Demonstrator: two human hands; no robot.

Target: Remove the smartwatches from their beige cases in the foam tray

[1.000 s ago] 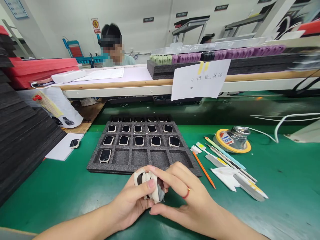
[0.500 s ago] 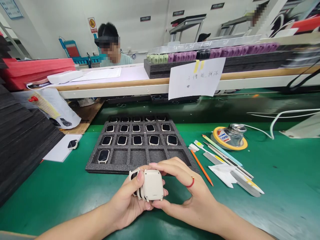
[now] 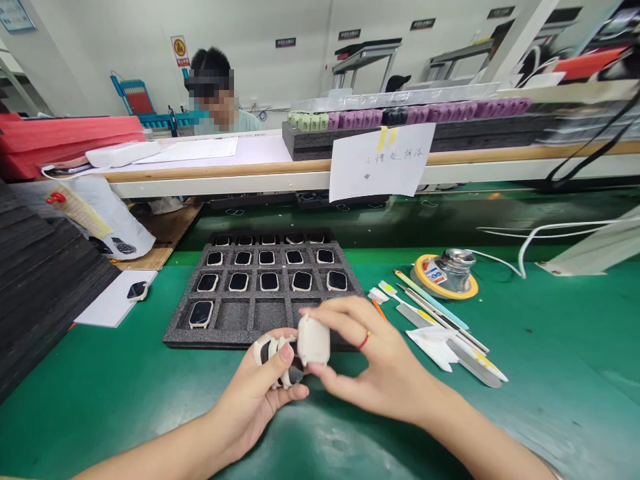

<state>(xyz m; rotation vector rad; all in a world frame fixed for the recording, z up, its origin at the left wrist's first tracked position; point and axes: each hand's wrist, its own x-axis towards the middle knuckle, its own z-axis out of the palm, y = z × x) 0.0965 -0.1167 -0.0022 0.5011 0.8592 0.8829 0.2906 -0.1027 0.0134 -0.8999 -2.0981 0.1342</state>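
So a cream watch point(image 3: 314, 341) is pinched by the fingers of the right hand point(image 3: 380, 363), plain side toward the camera, while a small stack of watches point(image 3: 273, 352) is clasped in the left hand point(image 3: 260, 387), just beside it. Everything's held above the green worktop point(image 3: 150, 373), by the near edge of a dark foam tray point(image 3: 210, 341). More watches point(image 3: 239, 282) are seated in its compartments, screens up, and slim tools point(image 3: 440, 310) are laid off to the right.

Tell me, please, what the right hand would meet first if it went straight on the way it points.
Pointing leftward, the right hand and its watch case would probably meet the watches in the left hand first; exact depth is unclear.
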